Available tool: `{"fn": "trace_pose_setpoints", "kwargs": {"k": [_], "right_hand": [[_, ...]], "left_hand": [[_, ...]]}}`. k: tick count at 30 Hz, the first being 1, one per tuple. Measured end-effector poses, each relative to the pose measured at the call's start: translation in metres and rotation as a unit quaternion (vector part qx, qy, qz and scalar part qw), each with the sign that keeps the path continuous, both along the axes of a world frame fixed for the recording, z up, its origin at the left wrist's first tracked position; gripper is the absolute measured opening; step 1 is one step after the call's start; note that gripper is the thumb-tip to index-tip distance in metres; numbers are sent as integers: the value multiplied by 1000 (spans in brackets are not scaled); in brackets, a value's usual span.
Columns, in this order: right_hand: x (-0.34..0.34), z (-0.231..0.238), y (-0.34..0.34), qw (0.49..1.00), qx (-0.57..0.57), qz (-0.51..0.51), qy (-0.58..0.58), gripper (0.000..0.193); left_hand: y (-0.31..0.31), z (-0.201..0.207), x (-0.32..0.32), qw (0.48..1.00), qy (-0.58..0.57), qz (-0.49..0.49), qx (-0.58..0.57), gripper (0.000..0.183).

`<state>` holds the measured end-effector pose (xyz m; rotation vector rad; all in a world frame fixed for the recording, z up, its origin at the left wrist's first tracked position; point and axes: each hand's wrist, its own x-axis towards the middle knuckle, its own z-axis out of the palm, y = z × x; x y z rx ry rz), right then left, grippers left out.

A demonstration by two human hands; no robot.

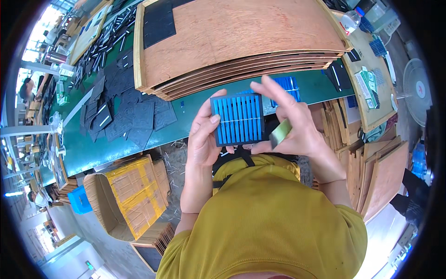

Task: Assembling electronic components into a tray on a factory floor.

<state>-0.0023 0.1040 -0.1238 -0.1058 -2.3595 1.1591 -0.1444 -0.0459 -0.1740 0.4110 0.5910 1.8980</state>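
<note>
My left hand (203, 135) is closed on the left side of a small square solar panel (239, 120), its thumb lying on the face. The panel has upright blue strips on a black backing and is held tilted up in front of my chest. Beside its right edge, my right hand (299, 125) grips a small green block with a dark end (281, 133) against the palm. Its index finger is raised and stretched out; whether the thumb touches the panel I cannot tell. More blue striped pieces (286, 89) lie on the green table (195, 104) behind it.
A stack of wooden trays (241, 37) rises at the table's far side. Black square sheets (134, 116) are piled to the left. An open cardboard box (134, 195) stands below left, wooden boards (385, 172) lean at right, and a bottle (351, 21) stands far right.
</note>
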Motion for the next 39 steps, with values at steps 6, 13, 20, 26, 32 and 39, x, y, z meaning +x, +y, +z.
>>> {"fn": "trace_pose_setpoints", "kwargs": {"k": [6, 13, 20, 26, 32, 39], "right_hand": [[-13, -6, 2, 988, -135, -58, -54, 92], [-16, -9, 7, 982, -172, -47, -67, 85], [0, -1, 17, 1000, -10, -17, -22, 92], [-6, -3, 3, 994, 103, 23, 16, 87], [-8, 1, 1, 993, 117, 16, 0, 87], [-7, -1, 1, 992, 126, 20, 1, 89]], "left_hand": [[4, 5, 9, 996, 61, 32, -63, 60], [5, 6, 12, 988, 97, 62, -106, 62], [5, 5, 5, 998, 51, 18, -35, 56], [7, 7, 10, 996, 63, 36, -61, 56], [7, 7, 10, 995, 70, 39, -65, 58], [8, 7, 12, 994, 70, 36, -75, 58]]}}
